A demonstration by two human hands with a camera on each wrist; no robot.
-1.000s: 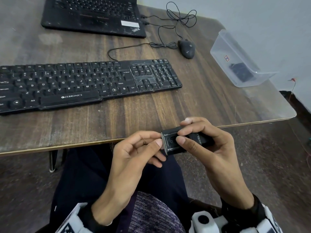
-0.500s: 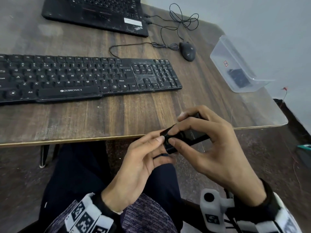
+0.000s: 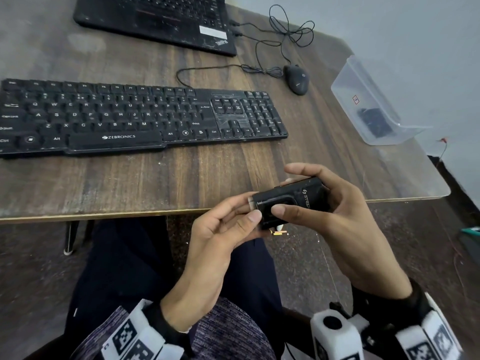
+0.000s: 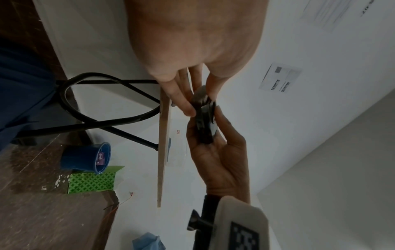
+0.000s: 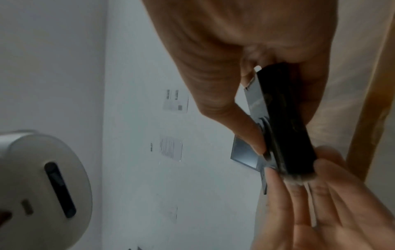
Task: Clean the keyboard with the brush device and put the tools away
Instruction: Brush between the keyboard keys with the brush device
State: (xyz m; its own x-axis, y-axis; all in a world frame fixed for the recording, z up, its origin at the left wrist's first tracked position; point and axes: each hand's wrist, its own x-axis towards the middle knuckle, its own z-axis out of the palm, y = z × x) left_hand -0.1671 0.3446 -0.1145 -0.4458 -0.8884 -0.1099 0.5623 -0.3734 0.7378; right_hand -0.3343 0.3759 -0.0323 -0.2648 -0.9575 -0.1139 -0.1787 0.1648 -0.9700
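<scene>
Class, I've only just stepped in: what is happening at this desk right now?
A seated person holds a small black brush device in front of the desk edge. The right hand grips its body, while the left hand pinches the end nearest it, where pale bristles show in the right wrist view. The black Zebronics keyboard lies untouched on the wooden table, with a mouse and a clear plastic container further right. Brushing has not started.
</scene>
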